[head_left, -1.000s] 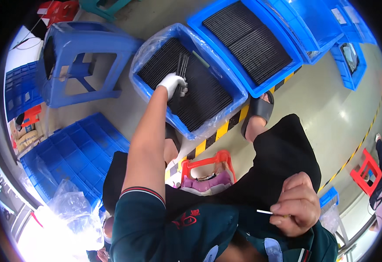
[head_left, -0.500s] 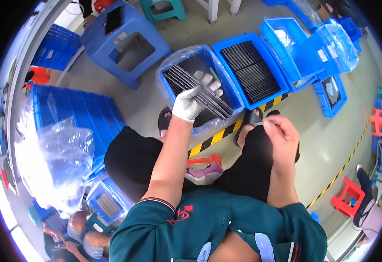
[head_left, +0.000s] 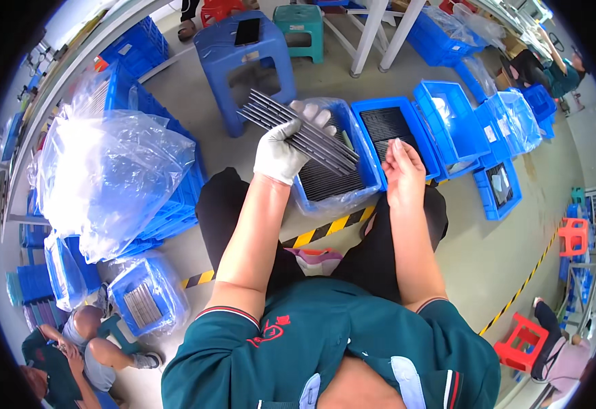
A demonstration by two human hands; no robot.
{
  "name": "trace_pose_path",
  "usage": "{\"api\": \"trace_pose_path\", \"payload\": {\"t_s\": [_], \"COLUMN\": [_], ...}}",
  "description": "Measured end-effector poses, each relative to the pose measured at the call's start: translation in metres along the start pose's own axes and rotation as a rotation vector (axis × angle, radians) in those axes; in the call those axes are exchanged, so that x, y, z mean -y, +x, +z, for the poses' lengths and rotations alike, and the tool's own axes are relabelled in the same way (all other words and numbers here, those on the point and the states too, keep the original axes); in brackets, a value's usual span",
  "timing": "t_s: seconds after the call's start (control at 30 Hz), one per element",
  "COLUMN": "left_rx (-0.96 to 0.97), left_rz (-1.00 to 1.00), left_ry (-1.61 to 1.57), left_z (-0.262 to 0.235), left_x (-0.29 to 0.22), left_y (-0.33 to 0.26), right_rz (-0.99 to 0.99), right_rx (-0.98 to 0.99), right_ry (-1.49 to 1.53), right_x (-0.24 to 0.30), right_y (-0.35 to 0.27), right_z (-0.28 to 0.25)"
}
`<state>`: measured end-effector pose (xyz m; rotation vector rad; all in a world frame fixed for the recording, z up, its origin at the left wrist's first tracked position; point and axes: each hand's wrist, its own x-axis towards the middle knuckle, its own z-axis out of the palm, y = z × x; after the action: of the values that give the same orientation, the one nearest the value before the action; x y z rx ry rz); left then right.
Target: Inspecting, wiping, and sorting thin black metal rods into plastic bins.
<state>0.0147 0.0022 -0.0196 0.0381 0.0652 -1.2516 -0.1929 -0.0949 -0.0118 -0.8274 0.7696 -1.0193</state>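
My left hand point(head_left: 277, 155), in a white glove, is closed around a bundle of several thin dark rods point(head_left: 325, 151). The bundle slants from upper left to lower right, over a blue bin point(head_left: 370, 162) lined with clear plastic. More dark rods point(head_left: 332, 187) lie in rows inside that bin. My right hand point(head_left: 405, 176) is bare, its fingertips pinched together beside a second blue bin point(head_left: 431, 151). Whatever may be between those fingertips is too small to make out. Rows of dark rods point(head_left: 384, 123) fill the second bin.
A blue stool point(head_left: 226, 48) with a dark phone point(head_left: 247, 31) on it stands beyond the bins. Stacked blue crates point(head_left: 175, 204) under clear plastic point(head_left: 114, 170) rise at my left. More blue bins point(head_left: 458, 129) stand to the right. Another person point(head_left: 73, 354) sits at lower left.
My view has shifted, so bins and stool appear lower. My right hand has moved from over my knee to beside the second bin. The left hand keeps hold of the rods.
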Motion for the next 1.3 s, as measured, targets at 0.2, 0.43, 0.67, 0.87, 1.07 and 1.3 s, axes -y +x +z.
{"api": "trace_pose_path", "payload": {"t_s": [0.2,0.43,0.67,0.87,1.07,1.3], "left_rx": [0.065,0.030,0.180,0.108,0.125,-0.073], "left_rz": [0.075,0.158,0.165,0.044,-0.221,-0.361], "left_ry": [0.050,0.218,0.368,0.331,0.207,0.383], "left_z": [0.024,0.046,0.059,0.057,0.031,0.030], "left_x": [0.004,0.030,0.044,0.033,0.006,0.023], "left_y": [0.001,-0.003,0.001,0.027,0.041,0.018], "right_rz": [0.065,-0.009,0.054,0.021,-0.100,0.074], "right_rx": [-0.050,0.045,0.045,0.090,0.156,0.271], "right_ry": [0.226,0.256,0.388,0.433,-0.001,-0.280], "right_x": [-0.019,-0.023,-0.022,-0.013,0.030,0.033], "right_y": [0.003,0.002,0.001,-0.002,0.048,0.090], "right_z": [0.058,0.075,0.070,0.083,0.068,0.059]}}
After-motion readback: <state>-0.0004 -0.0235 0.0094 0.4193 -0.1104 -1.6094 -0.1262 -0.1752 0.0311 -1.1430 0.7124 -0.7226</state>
